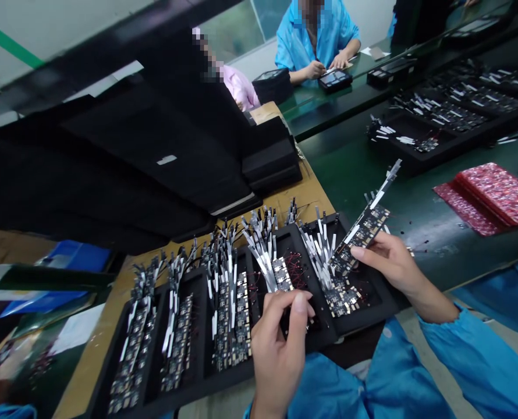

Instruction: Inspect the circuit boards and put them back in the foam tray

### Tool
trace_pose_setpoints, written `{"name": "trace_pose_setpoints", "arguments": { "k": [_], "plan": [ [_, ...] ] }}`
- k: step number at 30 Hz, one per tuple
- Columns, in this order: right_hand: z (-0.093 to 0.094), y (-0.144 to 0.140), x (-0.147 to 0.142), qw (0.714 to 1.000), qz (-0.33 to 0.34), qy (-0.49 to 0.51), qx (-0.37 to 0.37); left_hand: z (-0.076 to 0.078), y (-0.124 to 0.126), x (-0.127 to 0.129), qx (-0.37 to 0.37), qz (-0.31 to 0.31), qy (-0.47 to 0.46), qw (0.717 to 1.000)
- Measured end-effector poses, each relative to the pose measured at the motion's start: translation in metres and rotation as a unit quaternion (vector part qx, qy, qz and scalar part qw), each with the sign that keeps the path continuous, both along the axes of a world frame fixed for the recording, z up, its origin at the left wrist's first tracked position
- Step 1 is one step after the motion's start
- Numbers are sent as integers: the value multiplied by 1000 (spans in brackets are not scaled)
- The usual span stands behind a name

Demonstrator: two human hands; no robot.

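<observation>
My right hand (pixel 392 263) grips a narrow circuit board strip (pixel 364 230) by its lower edge, thumb on the near side. The strip is tilted, and a pale flat cable points up from its far end. My left hand (pixel 280 349) is closed in a pinch over the black foam tray (pixel 200 381). Anything between its fingertips is too small to make out. Below both hands, the tray's compartments hold rows of circuit boards (pixel 241 317) with white and black flat cables (pixel 259 244) sticking up. Thin red wires (pixel 296 267) lie beside some boards.
A large black panel (pixel 132 145) leans over the tray's far left. Red bubble wrap (pixel 499 195) lies on the green table (pixel 341 174) at right, below another black tray (pixel 442 139) of boards. Across the table sits a person in blue (pixel 311 41), hands at a dark device.
</observation>
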State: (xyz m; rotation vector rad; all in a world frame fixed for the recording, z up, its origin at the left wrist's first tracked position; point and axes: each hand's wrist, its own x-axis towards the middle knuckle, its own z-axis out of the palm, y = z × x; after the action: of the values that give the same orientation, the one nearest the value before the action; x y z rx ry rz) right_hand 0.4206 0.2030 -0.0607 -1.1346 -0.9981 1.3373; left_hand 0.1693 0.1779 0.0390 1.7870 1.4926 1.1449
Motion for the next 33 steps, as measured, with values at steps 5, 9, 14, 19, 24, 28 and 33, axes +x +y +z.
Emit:
{"name": "trace_pose_setpoints", "arguments": {
  "k": [5,9,14,19,24,28,33],
  "plan": [
    [3,3,-1,1000,3,5,17,-1,0,-1,-13,-5,-7,1000],
    [2,2,0,1000,1,-2,19,-2,0,-2,-11,-10,-10,1000],
    [-21,5,4,999,5,-2,52,-3,0,-3,5,-15,-7,1000],
    [-34,11,4,996,8,-3,88,-3,1,-2,6,-14,-12,1000],
    [-18,8,-4,996,7,-31,83,-3,1,-1,9,-10,-15,1000],
    [-9,4,-7,996,1,-50,78,-3,0,0,8,-6,-19,1000],
    [-18,6,-7,994,3,-65,88,-5,0,0,15,-8,-21,1000]
  ]
}}
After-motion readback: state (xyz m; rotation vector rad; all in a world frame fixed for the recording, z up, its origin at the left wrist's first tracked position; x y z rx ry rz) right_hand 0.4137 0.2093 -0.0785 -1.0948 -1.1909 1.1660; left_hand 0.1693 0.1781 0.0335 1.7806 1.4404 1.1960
